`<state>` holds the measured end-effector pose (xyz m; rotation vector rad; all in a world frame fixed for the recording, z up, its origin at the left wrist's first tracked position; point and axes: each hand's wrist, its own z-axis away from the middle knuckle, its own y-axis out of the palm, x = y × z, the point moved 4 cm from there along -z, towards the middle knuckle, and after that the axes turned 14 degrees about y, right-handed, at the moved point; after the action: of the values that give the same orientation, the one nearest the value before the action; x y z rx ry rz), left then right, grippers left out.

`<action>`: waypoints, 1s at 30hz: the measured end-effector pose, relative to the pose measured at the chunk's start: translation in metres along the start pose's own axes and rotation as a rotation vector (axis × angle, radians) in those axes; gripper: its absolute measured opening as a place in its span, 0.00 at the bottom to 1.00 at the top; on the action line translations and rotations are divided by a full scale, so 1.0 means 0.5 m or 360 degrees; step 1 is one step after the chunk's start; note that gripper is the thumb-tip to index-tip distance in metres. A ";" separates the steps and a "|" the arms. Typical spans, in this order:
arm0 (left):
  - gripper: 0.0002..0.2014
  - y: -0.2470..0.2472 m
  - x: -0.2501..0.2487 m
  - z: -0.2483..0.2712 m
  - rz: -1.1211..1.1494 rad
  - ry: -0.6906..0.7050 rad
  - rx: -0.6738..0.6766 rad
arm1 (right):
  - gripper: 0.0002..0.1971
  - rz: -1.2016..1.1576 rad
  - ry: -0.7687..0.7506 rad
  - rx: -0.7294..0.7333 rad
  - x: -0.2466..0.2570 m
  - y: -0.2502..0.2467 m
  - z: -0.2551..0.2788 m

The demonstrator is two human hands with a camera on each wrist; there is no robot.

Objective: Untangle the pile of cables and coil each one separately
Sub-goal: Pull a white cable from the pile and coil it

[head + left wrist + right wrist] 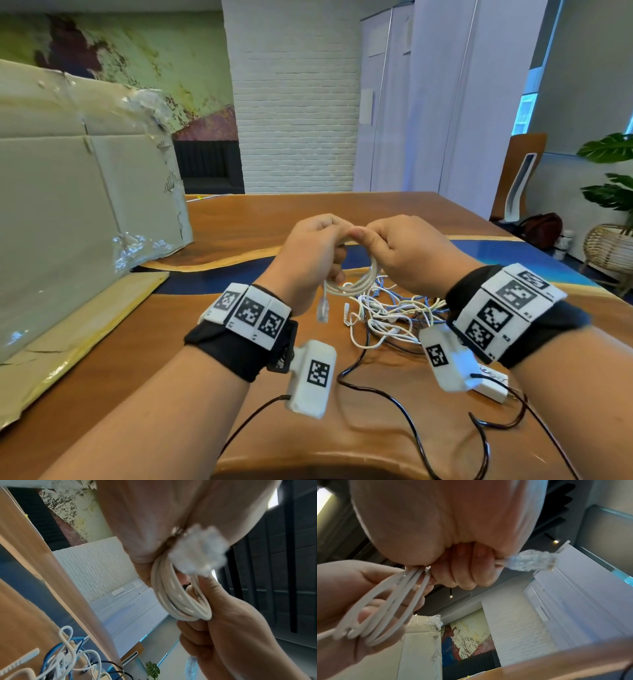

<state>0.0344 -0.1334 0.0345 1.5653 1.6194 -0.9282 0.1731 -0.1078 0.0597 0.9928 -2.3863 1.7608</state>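
Hands at frame centre: left hand (313, 251) and right hand (407, 251) both grip white cable coil (356, 284), keeping loops gathered above tangled pile (394, 315).

Bare forearms, no sleeves. Each wrist has a black fabric band: left band (236, 353), right band (534, 329). White tiles with black square fiducial markers sit on top of both bands. White camera pod, one marker each, under each wrist: left pod (311, 378), right pod (445, 358). Thin black lead (404, 411) trails from the pods.

White coil (356, 284); blue-white tangle (394, 308); brown table (239, 212).
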 end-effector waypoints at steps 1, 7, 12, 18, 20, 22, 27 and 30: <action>0.12 0.000 0.000 0.001 0.0005 0.0002 0.0005 | 0.28 -0.0080 0.0020 0.0018 -0.003 0.003 0.000; 0.19 -0.010 0.020 0.013 -0.0236 0.0100 0.0089 | 0.13 -0.0465 0.0047 0.0126 -0.028 -0.007 0.015; 0.21 -0.026 0.020 0.011 -0.0209 0.0070 0.0049 | 0.09 -0.0382 -0.0121 0.0149 -0.023 -0.036 0.021; 0.21 -0.022 0.007 0.009 -0.0166 0.0019 0.0185 | 0.07 -0.0277 -0.0125 0.0087 -0.026 -0.069 0.020; 0.22 -0.014 0.003 0.009 -0.0110 0.0007 0.0201 | 0.05 -0.0337 -0.0142 0.0053 -0.030 -0.069 0.018; 0.22 -0.007 -0.002 0.009 -0.0066 0.0000 0.0193 | 0.04 -0.0420 -0.0151 0.0028 -0.033 -0.065 0.019; 0.22 -0.001 -0.003 -0.004 -0.0004 0.0046 0.0006 | 0.04 -0.0399 -0.0041 -0.0062 -0.051 -0.047 0.014; 0.20 0.004 -0.001 -0.010 0.0008 0.0089 -0.0086 | 0.05 -0.0346 0.0027 -0.0214 -0.057 -0.028 0.004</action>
<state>0.0365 -0.1293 0.0373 1.5702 1.6647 -0.8386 0.2034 -0.0985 0.0605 1.1625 -2.2520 1.5088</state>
